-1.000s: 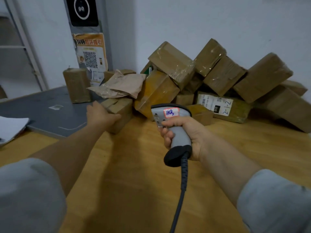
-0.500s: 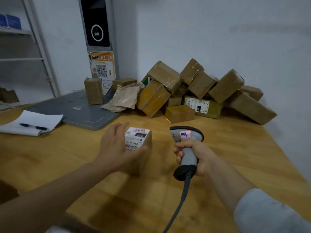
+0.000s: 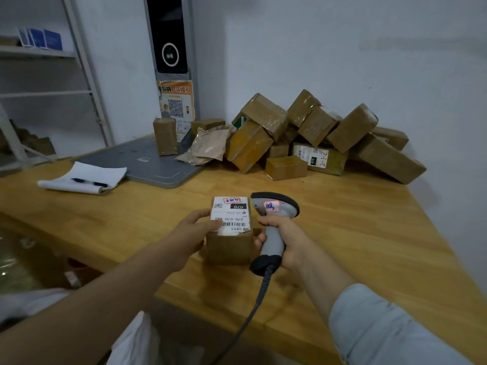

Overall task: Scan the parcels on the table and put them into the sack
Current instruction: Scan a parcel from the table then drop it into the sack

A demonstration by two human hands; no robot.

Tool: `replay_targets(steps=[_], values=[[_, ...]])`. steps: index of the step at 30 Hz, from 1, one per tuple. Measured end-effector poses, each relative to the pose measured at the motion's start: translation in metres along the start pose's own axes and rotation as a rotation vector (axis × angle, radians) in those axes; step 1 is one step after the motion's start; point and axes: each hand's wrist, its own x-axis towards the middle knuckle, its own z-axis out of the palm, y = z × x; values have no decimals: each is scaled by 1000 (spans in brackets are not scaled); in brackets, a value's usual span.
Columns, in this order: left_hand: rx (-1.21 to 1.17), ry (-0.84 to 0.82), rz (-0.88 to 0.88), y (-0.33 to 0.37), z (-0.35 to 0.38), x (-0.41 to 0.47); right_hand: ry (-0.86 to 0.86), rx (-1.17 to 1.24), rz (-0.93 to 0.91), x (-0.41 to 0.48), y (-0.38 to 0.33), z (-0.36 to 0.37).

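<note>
A small brown parcel (image 3: 228,247) with a white shipping label on top stands on the wooden table (image 3: 369,233) near its front edge. My left hand (image 3: 193,229) grips the parcel's left side, thumb on the label. My right hand (image 3: 283,242) is wrapped around the handle of a grey barcode scanner (image 3: 274,214), whose head sits right beside the parcel's right edge. The scanner's cable hangs off the table front. A pile of several taped brown parcels (image 3: 316,133) lies against the back wall. Something white, perhaps the sack (image 3: 134,341), shows below the table edge.
A grey flat pad (image 3: 147,164) lies at the back left with an upright parcel (image 3: 165,137) and a crumpled paper bag (image 3: 208,148) on it. A notepad with a pen (image 3: 84,179) lies left. Metal shelving (image 3: 79,75) stands beyond the table's left end.
My left hand took a small parcel from the pile, drew it toward the table's front and turned its label up. My right hand brought the scanner alongside it.
</note>
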Motion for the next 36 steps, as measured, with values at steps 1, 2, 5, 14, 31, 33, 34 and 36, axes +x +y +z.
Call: replay_targets(steps=[1,2,5,14,31,33,34,36], values=[[-3,-30,-22,-1,-2,-6,-4,10,2,-3,2,1],[-9,-54,-36,0,-3,-12,-17,14,6,-8,4,3],[-35,-78,-30,7,-6,-24,-57,19,3,-20,10,9],[26,110,90,59,-45,-42,-177,-328,-194,-68,5,16],[413,299,236,105,-66,-65,-126,-918,-537,-118,10,35],[424,302,237,106,-67,-65,-127,-931,-561,-117,11,37],[426,305,239,106,-67,-65,-124,-940,-573,-117,11,37],[429,310,241,106,-67,-65,-128,-957,-590,-117,12,37]])
